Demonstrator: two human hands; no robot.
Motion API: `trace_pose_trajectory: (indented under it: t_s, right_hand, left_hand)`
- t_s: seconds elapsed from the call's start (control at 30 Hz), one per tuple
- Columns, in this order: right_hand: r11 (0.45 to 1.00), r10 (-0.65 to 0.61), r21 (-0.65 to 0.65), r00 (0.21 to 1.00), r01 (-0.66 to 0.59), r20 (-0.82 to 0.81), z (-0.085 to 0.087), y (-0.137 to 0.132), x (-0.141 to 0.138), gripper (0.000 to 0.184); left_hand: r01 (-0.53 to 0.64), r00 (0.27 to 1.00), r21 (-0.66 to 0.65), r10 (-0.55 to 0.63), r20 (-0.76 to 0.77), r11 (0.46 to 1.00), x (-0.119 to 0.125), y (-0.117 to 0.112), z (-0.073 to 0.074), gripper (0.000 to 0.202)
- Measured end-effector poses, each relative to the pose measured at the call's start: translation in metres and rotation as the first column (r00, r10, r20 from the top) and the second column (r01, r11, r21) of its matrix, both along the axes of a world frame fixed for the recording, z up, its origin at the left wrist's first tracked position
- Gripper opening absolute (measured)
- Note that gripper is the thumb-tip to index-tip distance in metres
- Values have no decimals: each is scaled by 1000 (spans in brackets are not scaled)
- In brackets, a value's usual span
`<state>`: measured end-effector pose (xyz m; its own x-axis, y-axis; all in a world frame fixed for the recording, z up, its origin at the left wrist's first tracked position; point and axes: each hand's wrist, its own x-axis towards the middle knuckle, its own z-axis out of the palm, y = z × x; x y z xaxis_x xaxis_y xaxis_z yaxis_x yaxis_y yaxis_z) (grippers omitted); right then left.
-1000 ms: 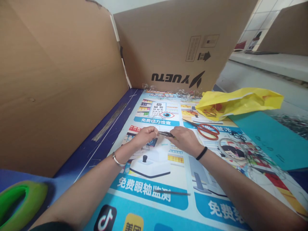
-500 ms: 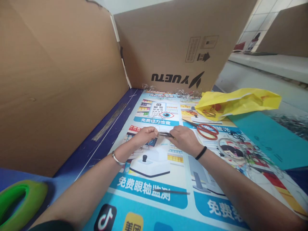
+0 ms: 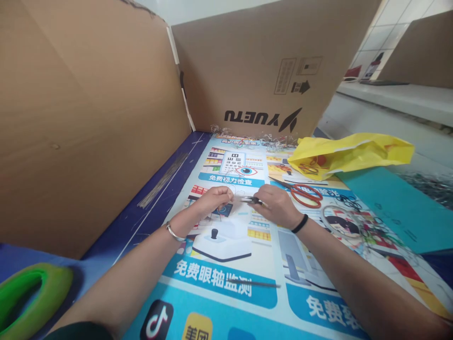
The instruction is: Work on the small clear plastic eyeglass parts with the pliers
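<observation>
My left hand [image 3: 213, 199] is closed in a pinch above the printed sheet [image 3: 226, 311], with a thin wire, hard to make out, at its fingertips. Closed around small pliers [image 3: 252, 200], my right hand [image 3: 278, 204] is just to the right. The pliers' blurred metal jaws point left at the pinching fingers, with a small gap between. My right palm and fingers hide most of the handles. Beyond that hand lie scissors with red handles [image 3: 307, 195]. A thin dark rod [image 3: 255, 283] rests on the sheet nearer to me.
Cardboard panels [image 3: 226, 66] wall the back and left. A bundle of straight wires [image 3: 163, 182] lies left; tangled wire scraps [image 3: 279, 140] line the back. A yellow bag [image 3: 368, 148] and wire coil [image 3: 339, 222] are on the right. A green tape roll [image 3: 53, 293] sits front left.
The pliers have moved slightly right, away from my left fingertips, along with my right hand. My left hand keeps its pinch in nearly the same place. The whole view has shifted a little.
</observation>
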<state>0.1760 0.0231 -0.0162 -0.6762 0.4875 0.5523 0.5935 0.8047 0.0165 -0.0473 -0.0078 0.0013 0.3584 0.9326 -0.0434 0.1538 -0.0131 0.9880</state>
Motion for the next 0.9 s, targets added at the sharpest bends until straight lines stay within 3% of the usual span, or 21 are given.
trace_pose_trajectory:
  t_s: [0.1,0.4,0.6,0.9]
  right_hand:
    - [993,-110,21,988,113,-112,-3,3,1,28]
    - [996,-94,10,992,93,86,1,-6,-7,26]
    - [987,-157,-3,978,159,141,1,-10,-11,24]
    - [964,-266,18,952,266,153,4,-16,-19,27]
  left_hand:
    - [41,999,12,-41,24,999,-2,0,-2,14]
    - [76,997,8,-77,32,997,-2,1,-3,12]
    - [8,1000,16,-9,12,1000,4,0,0,16]
    - [-106,994,83,105,21,991,6,2,-15,13]
